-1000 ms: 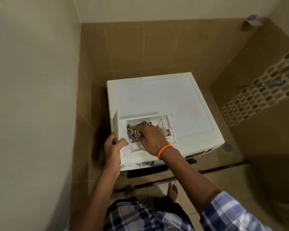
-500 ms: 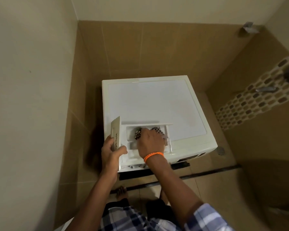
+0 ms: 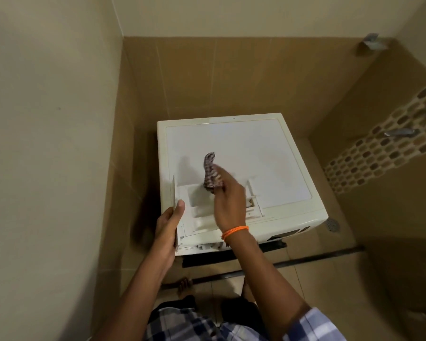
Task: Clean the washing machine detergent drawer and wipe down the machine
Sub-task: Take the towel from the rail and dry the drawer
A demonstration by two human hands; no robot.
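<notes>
Beyond the right hand (image 3: 228,200) the flat white top of the washing machine (image 3: 244,153) lies bare and open to a reach. Just left of the left hand (image 3: 169,225) the upright front panel of the white plastic detergent drawer (image 3: 174,193) stands as a barrier, and past it only a narrow gap separates the machine from the beige tiled wall (image 3: 128,143). The checked cloth (image 3: 210,173) hangs above the drawer's open compartments.

brown tiled walls (image 3: 231,77), tiled floor (image 3: 330,279)

White detergent drawer (image 3: 197,212) atop washing machine (image 3: 256,153); checked cloth (image 3: 210,174) raised.
</notes>
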